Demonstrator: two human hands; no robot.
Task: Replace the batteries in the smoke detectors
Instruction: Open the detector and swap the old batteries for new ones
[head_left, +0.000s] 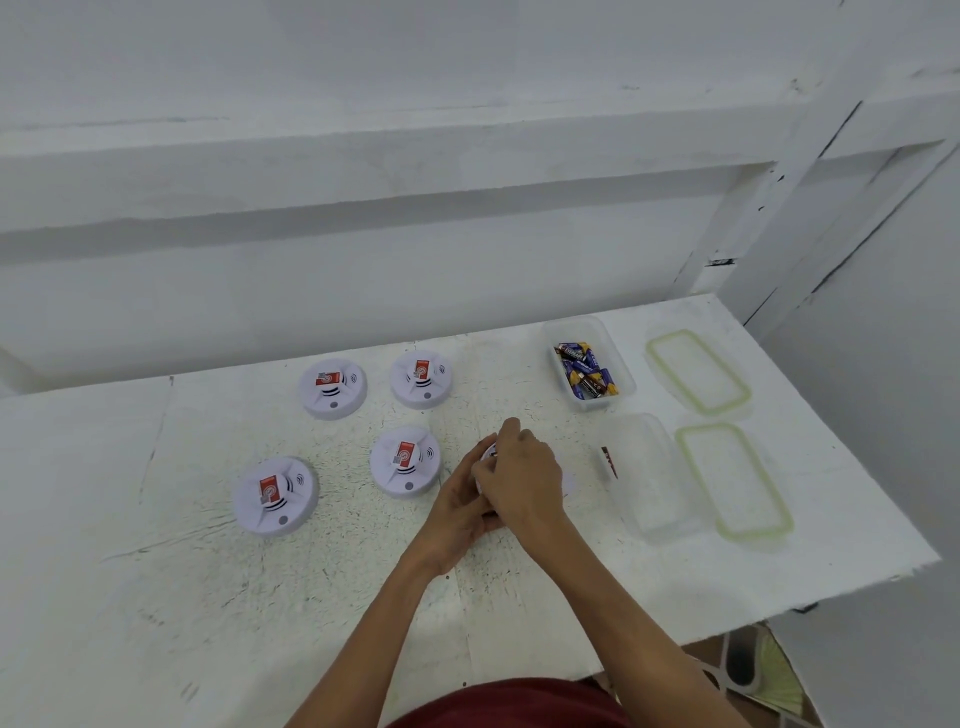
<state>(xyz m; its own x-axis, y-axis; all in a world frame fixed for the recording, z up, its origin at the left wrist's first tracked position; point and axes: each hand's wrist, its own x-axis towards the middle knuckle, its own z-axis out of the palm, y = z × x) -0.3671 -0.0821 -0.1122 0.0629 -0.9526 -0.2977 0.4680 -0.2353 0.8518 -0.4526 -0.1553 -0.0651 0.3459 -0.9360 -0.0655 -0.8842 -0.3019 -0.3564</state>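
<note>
Several white round smoke detectors with red labels lie on the white table: one at the front left, one in the middle, two further back. Another detector is almost hidden between my hands. My left hand curls round it from below and the left. My right hand covers it from above with fingers curled on it. A clear tub at the back right holds several blue and gold batteries.
A second clear tub stands right of my hands with one dark red battery against its near wall. Two green-rimmed lids lie by the table's right edge. The white wall runs behind the table.
</note>
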